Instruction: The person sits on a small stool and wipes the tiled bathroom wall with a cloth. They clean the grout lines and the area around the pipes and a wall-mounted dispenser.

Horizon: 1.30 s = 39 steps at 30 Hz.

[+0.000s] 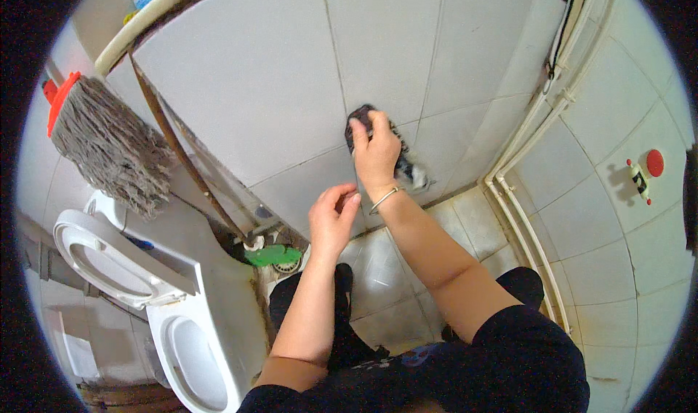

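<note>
My right hand [377,148], with a bangle at the wrist, is in front of the white tiled wall [272,96]. Its fingers grip the upper end of a dark, blurred object [357,119], maybe a cloth or a shoe. A black-and-white lower part [411,174] hangs down to the right behind the hand; what it is I cannot tell. Just below and to the left is my left hand [334,214], fingers loosely curled and thumb near the fingertips. Whether something thin is between them cannot be made out.
At left hangs a grey string mop [109,140] with a red head, above a white toilet [218,331] with raised lid. A green object [272,255] lies by a floor drain [287,266]. White pipes [531,227] run along the right corner. A red round thing [655,163] is on the right wall.
</note>
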Available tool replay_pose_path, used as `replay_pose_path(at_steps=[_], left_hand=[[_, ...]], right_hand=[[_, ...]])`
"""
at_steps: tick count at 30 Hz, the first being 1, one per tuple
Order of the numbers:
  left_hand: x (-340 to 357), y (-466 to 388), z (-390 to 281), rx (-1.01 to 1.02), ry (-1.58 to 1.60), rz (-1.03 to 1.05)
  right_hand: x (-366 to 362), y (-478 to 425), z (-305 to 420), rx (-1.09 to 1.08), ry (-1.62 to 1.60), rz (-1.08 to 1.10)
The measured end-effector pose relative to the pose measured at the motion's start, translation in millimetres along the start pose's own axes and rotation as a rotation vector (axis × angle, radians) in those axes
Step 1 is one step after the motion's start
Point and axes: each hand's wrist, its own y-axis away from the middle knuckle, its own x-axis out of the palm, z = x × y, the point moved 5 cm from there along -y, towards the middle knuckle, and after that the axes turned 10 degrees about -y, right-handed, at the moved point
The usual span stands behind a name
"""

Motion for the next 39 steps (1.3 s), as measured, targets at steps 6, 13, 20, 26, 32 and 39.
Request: replay_pose_path(at_steps=[6,13,20,26,32,39], left_hand=[[10.2,-6.1,3.4,-0.022,0.015,0.027],[13.4,-5.2,25.6,-0.089,0.038,0.058],[4.4,-4.1,27.4,-0.105,0.076,0.035],[11.3,-5.0,38.6,-0.076,0.092,-0.015],[7.6,-1.9,32.1,-0.061,0.040,0.004],[2.7,-3.0,32.4,-0.093,0.170,-0.030]], right_hand=[[-4.7,-16.5,1.5,-0.276,0.200,0.499],[-83.9,-123.0,-22.6,0.020,0.048,-0.077],[-109.7,-172.9,-17.0,-0.084,0.052,-0.250],[-128.3,-166.6,-55.2,0.089,0.139,-0.257],[-105.2,-200.2,22.5,-0.126,0.039,-0.228],[-115.6,-218.5,11.2,-0.140,0.086,-0.346]])
